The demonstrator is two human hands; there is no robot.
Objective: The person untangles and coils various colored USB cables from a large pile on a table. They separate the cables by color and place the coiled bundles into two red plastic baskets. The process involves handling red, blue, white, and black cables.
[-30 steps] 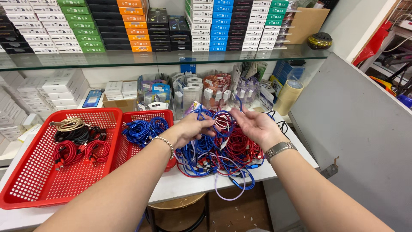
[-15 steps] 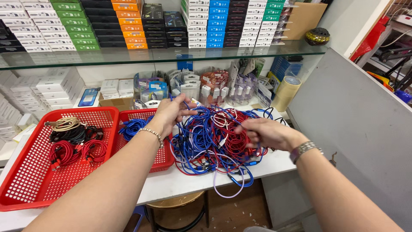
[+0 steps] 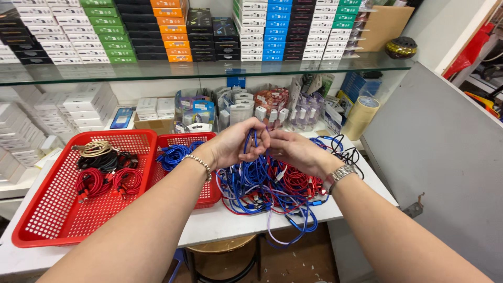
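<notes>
A blue cable [image 3: 253, 140] is pinched by the closed fingers of both the left hand [image 3: 236, 144] and right hand [image 3: 293, 149]; a cable pile [image 3: 272, 188] lies below.

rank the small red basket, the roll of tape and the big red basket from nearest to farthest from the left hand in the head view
From the left hand:
1. small red basket, just beside the wrist, to its left.
2. roll of tape, off to the right, behind the cables.
3. big red basket, far left.

Head-worn camera, looking down and forward

A single view from the person's head, close over the white worktop [image 3: 209, 225], faces the glass shelf [image 3: 157, 71] and stacked boxes behind; both forearms reach in from below.
</notes>
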